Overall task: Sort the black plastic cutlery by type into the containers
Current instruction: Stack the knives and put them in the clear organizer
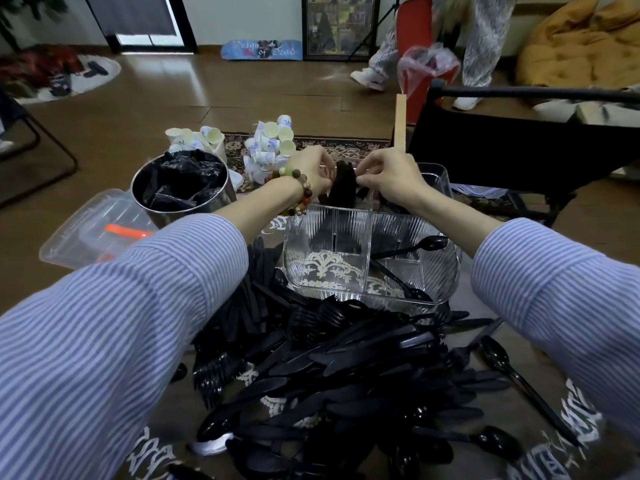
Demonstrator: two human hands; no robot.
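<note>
hands: 2 (308, 174) | clear divided containers: 2 (446, 271) | metal pots: 1 (180, 188) | loose cutlery pile: 1 (346, 362)

Soft, even indoor light fills the room, slightly dim. A pale glare streaks the wooden floor (180, 74) below the bright doorway (145, 39) at the back. The black cutlery pile (346, 368) shows small glossy highlights but little detail. Wide-angle distortion bends the striped sleeves (104, 341) at the edges. The walking person's legs (478, 39) are motion-blurred.
</note>
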